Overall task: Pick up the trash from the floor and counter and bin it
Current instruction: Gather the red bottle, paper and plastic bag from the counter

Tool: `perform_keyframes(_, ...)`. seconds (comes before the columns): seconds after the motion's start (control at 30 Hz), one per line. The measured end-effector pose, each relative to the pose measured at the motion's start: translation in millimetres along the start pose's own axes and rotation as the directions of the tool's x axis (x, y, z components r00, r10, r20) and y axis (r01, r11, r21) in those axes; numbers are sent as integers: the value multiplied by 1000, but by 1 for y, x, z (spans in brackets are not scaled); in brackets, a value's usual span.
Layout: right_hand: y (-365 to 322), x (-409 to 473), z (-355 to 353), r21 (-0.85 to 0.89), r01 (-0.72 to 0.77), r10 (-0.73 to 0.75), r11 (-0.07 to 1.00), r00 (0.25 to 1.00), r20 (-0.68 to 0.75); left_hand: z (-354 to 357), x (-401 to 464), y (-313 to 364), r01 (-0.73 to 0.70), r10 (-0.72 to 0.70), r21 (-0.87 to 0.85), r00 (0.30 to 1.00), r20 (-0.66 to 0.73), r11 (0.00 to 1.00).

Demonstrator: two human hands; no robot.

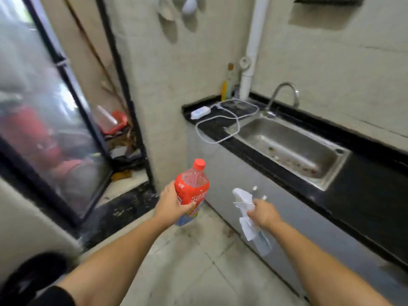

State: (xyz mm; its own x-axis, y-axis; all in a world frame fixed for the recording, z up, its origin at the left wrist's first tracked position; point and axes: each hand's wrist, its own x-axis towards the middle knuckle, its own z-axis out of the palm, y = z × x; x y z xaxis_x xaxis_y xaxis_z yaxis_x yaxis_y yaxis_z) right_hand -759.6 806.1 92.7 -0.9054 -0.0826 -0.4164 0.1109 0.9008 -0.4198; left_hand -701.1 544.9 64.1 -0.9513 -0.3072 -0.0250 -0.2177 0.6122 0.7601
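My left hand (173, 203) grips an empty plastic bottle (194, 184) with a red cap and red label, held upright above the tiled floor. My right hand (263, 213) is closed on a bunch of white paper and clear plastic wrappers (247, 219) that hang below the fist. Both hands are in front of the grey cabinet face under the black counter (364, 184). No bin is clearly in view.
A steel sink (293, 149) with a tap (284, 93) is set in the counter. A white adapter and cable (220, 115) lie at its left end, bottles (228, 85) behind. A cluttered doorway with a glass door (44, 120) is left.
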Motion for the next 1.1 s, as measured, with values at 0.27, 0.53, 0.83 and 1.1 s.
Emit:
perform_keyframes(0.27, -267, -23, 206, -154, 336, -290, 929, 921, 259, -223, -101, -235, 344, -336, -11, 909, -246, 939)
perform_keyframes(0.53, -458, -70, 389, -264, 571, -406, 777, 775, 484, -387, -214, -449, 657, -638, -121, 645, -421, 744)
perform_keyframes(0.83, -562, -36, 562, -355, 658, -318, 665, 678, 662, -395, -253, -624, 748, -877, -494, 246, -413, 443)
perform_keyframes(1.1, -575, 33, 735, -384, 639, -214, 666, 657, 723, -354, -229, -793, 567, -977, -820, -116, -176, 81)
